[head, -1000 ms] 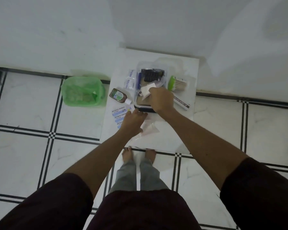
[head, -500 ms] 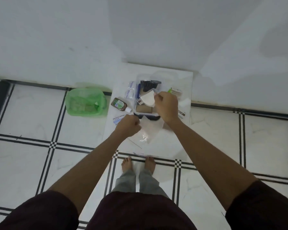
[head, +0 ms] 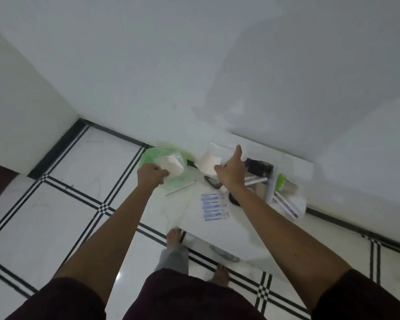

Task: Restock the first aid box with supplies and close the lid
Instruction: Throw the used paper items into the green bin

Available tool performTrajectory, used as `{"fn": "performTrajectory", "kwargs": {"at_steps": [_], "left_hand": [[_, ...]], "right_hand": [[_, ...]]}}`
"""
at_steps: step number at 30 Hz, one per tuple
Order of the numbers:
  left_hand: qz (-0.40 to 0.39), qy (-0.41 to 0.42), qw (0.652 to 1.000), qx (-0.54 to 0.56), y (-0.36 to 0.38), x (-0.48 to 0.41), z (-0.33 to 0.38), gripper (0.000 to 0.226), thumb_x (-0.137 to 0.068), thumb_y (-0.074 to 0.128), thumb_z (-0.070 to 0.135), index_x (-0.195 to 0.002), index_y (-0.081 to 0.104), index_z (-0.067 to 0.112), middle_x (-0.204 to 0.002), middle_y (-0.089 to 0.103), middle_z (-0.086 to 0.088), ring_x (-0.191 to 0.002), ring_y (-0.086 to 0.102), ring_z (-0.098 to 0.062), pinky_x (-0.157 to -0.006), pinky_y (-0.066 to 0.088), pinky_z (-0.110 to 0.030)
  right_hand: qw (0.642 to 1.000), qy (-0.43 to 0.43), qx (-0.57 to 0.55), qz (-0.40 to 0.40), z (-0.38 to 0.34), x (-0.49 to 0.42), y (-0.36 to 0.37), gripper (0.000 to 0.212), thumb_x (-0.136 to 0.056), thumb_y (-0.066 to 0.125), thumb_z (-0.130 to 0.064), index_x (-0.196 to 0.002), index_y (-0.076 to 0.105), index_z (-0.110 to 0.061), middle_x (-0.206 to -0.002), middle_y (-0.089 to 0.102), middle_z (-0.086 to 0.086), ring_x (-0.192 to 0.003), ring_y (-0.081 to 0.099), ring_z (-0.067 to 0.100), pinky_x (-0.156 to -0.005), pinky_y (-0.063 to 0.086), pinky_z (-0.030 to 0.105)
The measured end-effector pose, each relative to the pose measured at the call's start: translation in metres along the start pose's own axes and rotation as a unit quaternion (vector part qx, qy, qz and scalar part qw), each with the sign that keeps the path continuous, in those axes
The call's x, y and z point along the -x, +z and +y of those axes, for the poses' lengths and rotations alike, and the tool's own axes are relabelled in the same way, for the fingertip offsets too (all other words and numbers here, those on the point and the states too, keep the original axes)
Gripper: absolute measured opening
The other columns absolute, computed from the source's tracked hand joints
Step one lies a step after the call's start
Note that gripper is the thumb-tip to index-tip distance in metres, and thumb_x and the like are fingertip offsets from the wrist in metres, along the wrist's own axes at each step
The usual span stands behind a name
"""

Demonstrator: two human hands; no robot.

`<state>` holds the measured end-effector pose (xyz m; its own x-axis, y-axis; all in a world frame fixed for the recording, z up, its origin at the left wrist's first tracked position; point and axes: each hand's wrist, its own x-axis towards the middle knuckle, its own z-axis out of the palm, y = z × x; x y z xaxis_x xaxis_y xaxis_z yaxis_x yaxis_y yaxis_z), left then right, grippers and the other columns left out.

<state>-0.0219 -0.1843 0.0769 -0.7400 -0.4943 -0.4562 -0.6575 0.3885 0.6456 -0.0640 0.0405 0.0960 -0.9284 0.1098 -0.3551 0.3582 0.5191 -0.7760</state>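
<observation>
The clear first aid box (head: 269,190) stands open on a low white table (head: 252,241), with dark items inside. My right hand (head: 231,174) is just left of the box and holds a white pad (head: 207,163) up above the table. My left hand (head: 151,177) is closed on a clear plastic wrapper (head: 171,166), held over a green bag (head: 148,158) on the floor left of the table. The box's lid cannot be made out.
Blue-and-white plaster strips (head: 214,207) lie on the table in front of my right hand, beside a small brown bottle (head: 211,182). A green-capped item (head: 281,181) and a long white carton (head: 286,205) sit right of the box. The wall is close behind, and my feet are at the table's near edge.
The view has swung left. My left hand went from the table out over the green bag with the clear wrapper. My right hand lifted the white pad left of the box.
</observation>
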Motion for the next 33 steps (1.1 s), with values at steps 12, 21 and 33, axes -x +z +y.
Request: {"fn": "performTrajectory", "kwargs": {"at_steps": [12, 21, 33], "left_hand": [[-0.006, -0.137, 0.990, 0.031, -0.019, -0.219, -0.085, 0.017, -0.055, 0.070, 0.011, -0.051, 0.054, 0.006, -0.053, 0.049, -0.009, -0.054, 0.058, -0.024, -0.057, 0.051, -0.030], [-0.037, -0.179, 0.982, -0.047, 0.031, -0.409, -0.170, 0.030, -0.068, 0.068, 0.007, -0.048, 0.046, 0.006, -0.046, 0.044, -0.002, -0.050, 0.054, -0.020, -0.039, 0.035, -0.016], [-0.057, -0.022, 0.984, -0.168, 0.058, -0.409, -0.219, 0.030, -0.090, 0.055, 0.021, -0.111, 0.063, 0.001, -0.112, 0.067, -0.019, -0.107, 0.060, -0.035, -0.091, 0.048, -0.042]], "right_hand": [[0.989, 0.078, 0.099, -0.077, -0.047, -0.111, 0.218, 0.087, -0.080, 0.062, -0.002, -0.148, 0.009, -0.011, -0.127, 0.054, 0.017, -0.109, 0.058, 0.031, -0.078, 0.050, 0.032], [0.965, 0.211, 0.138, -0.080, 0.044, -0.246, 0.397, 0.045, -0.080, 0.061, 0.001, -0.123, 0.048, 0.001, -0.123, 0.058, 0.019, -0.111, 0.058, 0.033, -0.082, 0.051, 0.033], [0.951, 0.084, 0.254, -0.153, 0.086, -0.255, 0.434, 0.039, -0.088, 0.044, -0.007, -0.126, 0.046, -0.004, -0.123, 0.058, 0.016, -0.109, 0.057, 0.031, -0.078, 0.047, 0.033]]}}
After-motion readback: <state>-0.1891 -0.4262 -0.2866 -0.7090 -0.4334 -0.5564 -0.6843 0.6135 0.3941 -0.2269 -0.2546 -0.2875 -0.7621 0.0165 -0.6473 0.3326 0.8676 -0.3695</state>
